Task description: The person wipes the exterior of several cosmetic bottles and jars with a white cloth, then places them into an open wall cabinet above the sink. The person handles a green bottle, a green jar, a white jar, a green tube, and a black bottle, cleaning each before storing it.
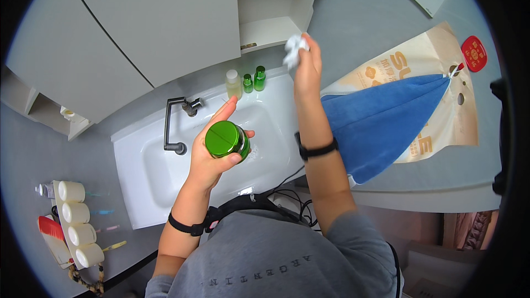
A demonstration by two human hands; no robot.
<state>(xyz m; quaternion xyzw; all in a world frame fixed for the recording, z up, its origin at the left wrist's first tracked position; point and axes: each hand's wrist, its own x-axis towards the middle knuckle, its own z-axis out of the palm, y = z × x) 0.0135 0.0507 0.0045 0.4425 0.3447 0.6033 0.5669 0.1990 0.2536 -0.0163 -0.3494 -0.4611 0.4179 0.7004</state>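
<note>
A green jar with a shiny green lid (222,138) rests in my left hand (205,153), thumb and fingers wrapped around its side, above the white washbasin (285,149). My right hand (308,68) is raised near the open shelf and grips a crumpled white tissue or cloth (295,51), slightly blurred. On the basin's back ledge stand a clear bottle with a white cap (233,85), a small green bottle (247,83) and a taller green bottle (259,78).
A dark faucet (169,126) rises at the basin's left. Cabinet doors (165,16) and an open shelf (273,29) overhang the back. At right, a blue towel (385,120) hangs over a printed bag (451,120). Several white cups (75,213) sit on a left wall rack.
</note>
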